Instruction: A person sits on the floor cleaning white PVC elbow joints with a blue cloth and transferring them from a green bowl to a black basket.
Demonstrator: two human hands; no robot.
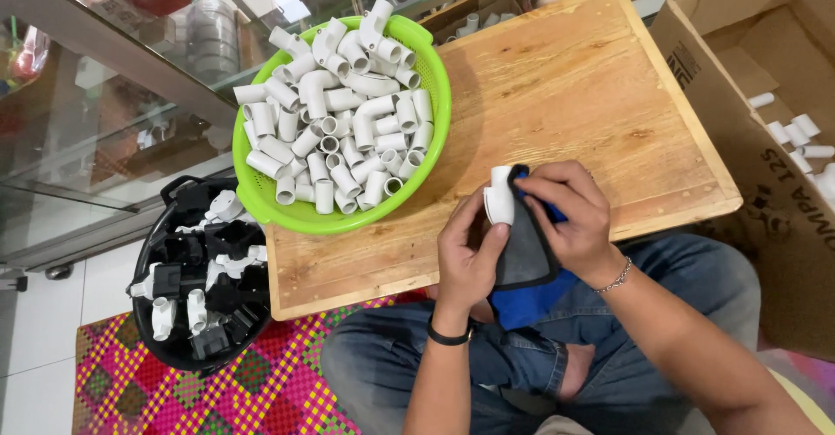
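Colander (435, 130) heaped with white fittings (344, 130), bucket (152, 331) seemingly half-full

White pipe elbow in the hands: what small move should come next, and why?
Probably turn the white pipe elbow a little in the left hand so the cloth under the right hand reaches another side. The cloth covers only the fitting's right side, and its left face is bare.
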